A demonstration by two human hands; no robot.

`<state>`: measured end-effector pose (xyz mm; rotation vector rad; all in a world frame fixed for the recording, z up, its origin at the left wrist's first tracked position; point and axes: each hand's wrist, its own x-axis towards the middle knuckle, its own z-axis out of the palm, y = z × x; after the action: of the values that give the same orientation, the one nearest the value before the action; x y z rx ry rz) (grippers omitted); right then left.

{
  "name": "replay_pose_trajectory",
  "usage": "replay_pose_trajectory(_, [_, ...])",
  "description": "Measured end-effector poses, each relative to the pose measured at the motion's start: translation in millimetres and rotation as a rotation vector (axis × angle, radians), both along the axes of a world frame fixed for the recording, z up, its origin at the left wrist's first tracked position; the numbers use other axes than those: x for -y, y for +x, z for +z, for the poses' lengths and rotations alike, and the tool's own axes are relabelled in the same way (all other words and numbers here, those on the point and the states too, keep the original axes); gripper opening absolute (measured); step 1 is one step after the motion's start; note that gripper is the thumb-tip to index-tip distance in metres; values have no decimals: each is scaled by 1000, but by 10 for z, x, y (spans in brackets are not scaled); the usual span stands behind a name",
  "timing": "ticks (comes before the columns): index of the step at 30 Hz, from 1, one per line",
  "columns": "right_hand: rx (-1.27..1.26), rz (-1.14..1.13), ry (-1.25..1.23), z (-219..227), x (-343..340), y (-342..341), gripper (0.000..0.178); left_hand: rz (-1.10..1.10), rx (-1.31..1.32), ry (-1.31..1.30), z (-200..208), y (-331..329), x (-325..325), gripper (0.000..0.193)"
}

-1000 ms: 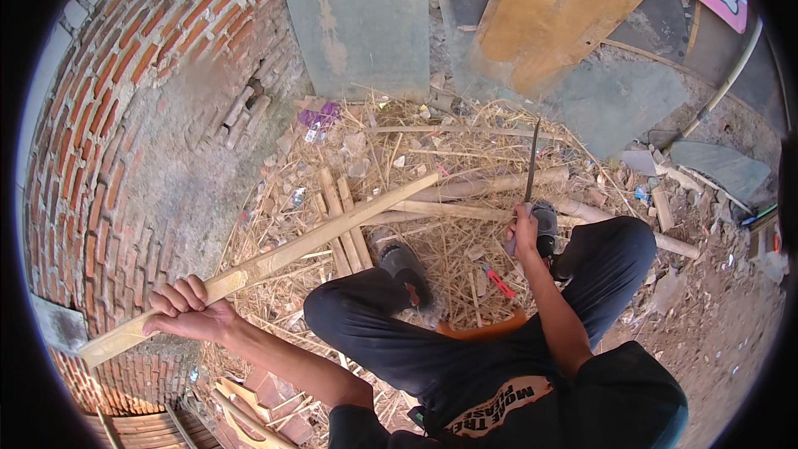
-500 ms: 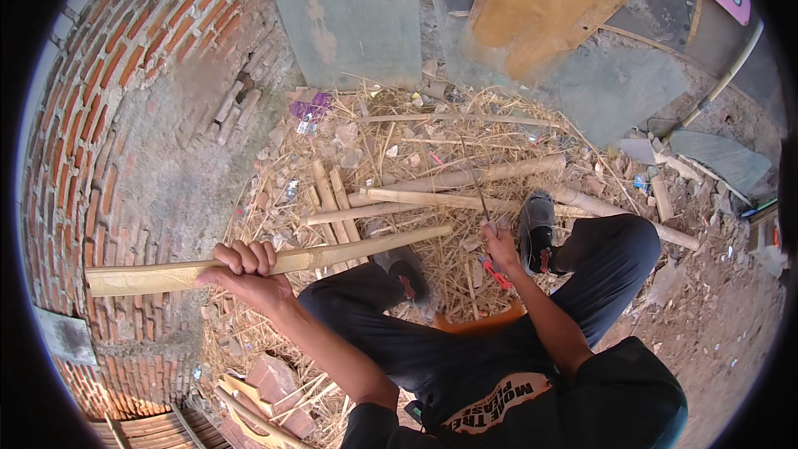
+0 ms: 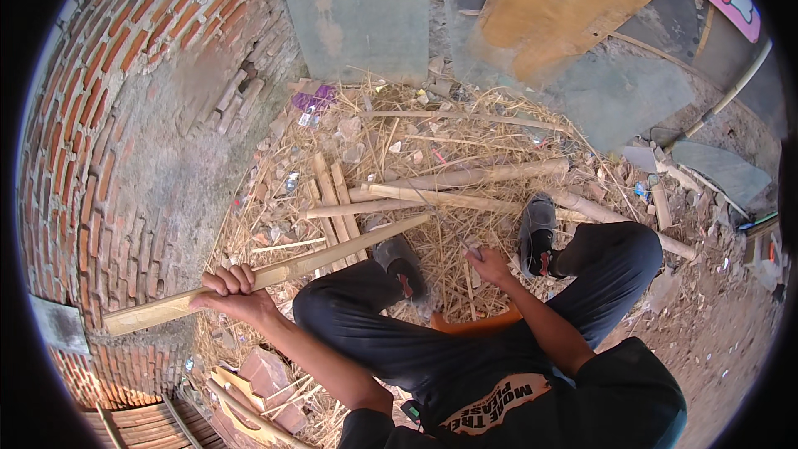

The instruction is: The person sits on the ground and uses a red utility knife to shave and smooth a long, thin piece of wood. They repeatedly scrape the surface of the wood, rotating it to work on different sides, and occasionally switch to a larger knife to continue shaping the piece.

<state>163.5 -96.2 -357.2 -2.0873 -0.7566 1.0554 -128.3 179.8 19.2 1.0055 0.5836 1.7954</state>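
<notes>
My left hand (image 3: 235,292) is closed around a long split bamboo strip (image 3: 301,265), toward its left end. The strip slants upward to the right, across the front of my left knee, and its far end is near my left shoe. In my right hand (image 3: 492,267), between my knees, is a long thin-bladed knife (image 3: 443,219). Its blade points up and to the left, passing close to the strip's far end; I cannot tell whether they touch. The knife's handle is mostly hidden by my fingers.
Several bamboo poles (image 3: 507,171) and short split pieces (image 3: 331,199) lie on straw and rubble ahead of my feet. A brick wall (image 3: 91,199) rises at the left. Grey-green boards (image 3: 357,25) and a brown panel (image 3: 557,8) stand at the back. An orange seat (image 3: 478,323) shows beneath me.
The bamboo strip has tilted, its left end dropping and its far end shifting left and slightly up. My right hand has moved down and left, and the blade has swung left toward the strip.
</notes>
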Motion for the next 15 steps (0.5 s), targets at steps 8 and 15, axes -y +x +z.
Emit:
replay_pose_trajectory(8, [-147, 26, -139, -136, 103, -77, 80, 23, -51, -53, -259, 2, -150, 69])
replay_pose_trajectory(15, [-288, -50, -118, 18, 160, -119, 71, -72, -36, -20, -321, -19, -100, 69])
